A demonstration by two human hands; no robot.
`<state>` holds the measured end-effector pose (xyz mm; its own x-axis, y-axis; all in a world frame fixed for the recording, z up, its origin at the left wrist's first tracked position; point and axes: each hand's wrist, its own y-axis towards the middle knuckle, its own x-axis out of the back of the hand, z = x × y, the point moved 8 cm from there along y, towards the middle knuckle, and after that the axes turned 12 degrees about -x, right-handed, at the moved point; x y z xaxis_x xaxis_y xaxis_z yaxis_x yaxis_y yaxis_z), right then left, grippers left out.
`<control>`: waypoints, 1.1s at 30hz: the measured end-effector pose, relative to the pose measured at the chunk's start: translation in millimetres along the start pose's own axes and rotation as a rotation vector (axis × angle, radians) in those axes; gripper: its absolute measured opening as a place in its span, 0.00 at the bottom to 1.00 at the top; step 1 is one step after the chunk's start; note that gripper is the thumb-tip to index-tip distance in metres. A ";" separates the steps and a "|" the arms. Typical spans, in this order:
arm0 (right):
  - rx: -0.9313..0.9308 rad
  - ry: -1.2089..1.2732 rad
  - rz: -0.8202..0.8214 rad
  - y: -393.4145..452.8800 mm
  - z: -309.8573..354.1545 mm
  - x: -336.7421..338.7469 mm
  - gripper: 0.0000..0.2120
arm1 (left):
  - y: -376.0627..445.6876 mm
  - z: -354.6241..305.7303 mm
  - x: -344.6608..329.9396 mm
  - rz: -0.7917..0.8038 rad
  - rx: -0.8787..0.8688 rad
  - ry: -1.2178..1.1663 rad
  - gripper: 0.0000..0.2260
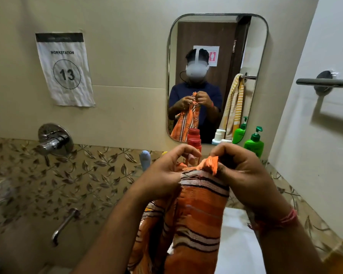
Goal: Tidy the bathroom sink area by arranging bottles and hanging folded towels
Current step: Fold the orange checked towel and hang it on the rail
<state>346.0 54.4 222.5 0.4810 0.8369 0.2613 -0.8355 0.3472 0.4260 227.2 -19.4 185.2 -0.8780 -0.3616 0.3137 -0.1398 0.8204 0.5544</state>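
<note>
Beige wall [127, 56] carries a mirror [251, 46] and sign [65, 70]; a bar [325, 82] is fixed at right. We hold an orange striped towel [198, 214] above the sink [240, 244]. Our left hand [162, 175] and right hand [244, 175] each pinch its top edge, fingers curled. Red bottle [194, 144] and green bottle [253, 143] stand below the mirror.

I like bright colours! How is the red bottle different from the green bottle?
The red bottle has a plain round cap; the green bottle has a pump on top. The red bottle stands behind the hands, partly hidden; the green bottle stands farther right, in clear view. Both stand upright below the mirror.
</note>
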 end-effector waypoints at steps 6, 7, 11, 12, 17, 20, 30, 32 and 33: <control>-0.159 -0.262 0.027 3.6 -15.0 -0.7 0.07 | -6.5 -10.1 2.5 0.004 -0.032 -0.146 0.15; -0.228 -0.230 0.077 4.7 -24.3 -6.6 0.08 | -5.9 -12.3 1.2 0.017 -0.046 -0.167 0.16; -0.299 0.009 0.243 2.2 -41.5 -28.2 0.13 | -4.8 -26.0 -4.3 0.062 -0.098 -0.210 0.19; -0.293 0.030 0.236 1.1 -42.2 -29.0 0.12 | -5.7 -26.4 -1.7 0.036 -0.090 -0.205 0.20; -0.267 -0.139 0.110 -1.7 -37.0 -20.6 0.12 | -14.2 -8.8 17.3 -0.131 0.056 -0.071 0.16; -0.210 -0.269 0.117 -2.0 -25.9 -24.5 0.08 | -19.0 1.6 7.5 -0.009 0.184 -0.022 0.14; -0.167 -0.302 -0.022 -8.9 -18.1 -22.0 0.15 | -23.7 0.8 7.9 -0.419 0.091 -0.254 0.06; -0.133 -0.251 -0.157 -12.1 -11.1 -16.9 0.15 | -24.5 -1.7 1.5 -0.410 0.056 -0.195 0.09; -0.122 -0.222 -0.198 -14.2 -7.4 -16.9 0.14 | -25.7 -3.2 -1.0 -0.407 0.047 -0.172 0.09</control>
<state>347.8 38.5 205.6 0.6725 0.6396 0.3724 -0.7391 0.5536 0.3837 233.1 -41.5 173.2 -0.8099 -0.5837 -0.0583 -0.5072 0.6469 0.5695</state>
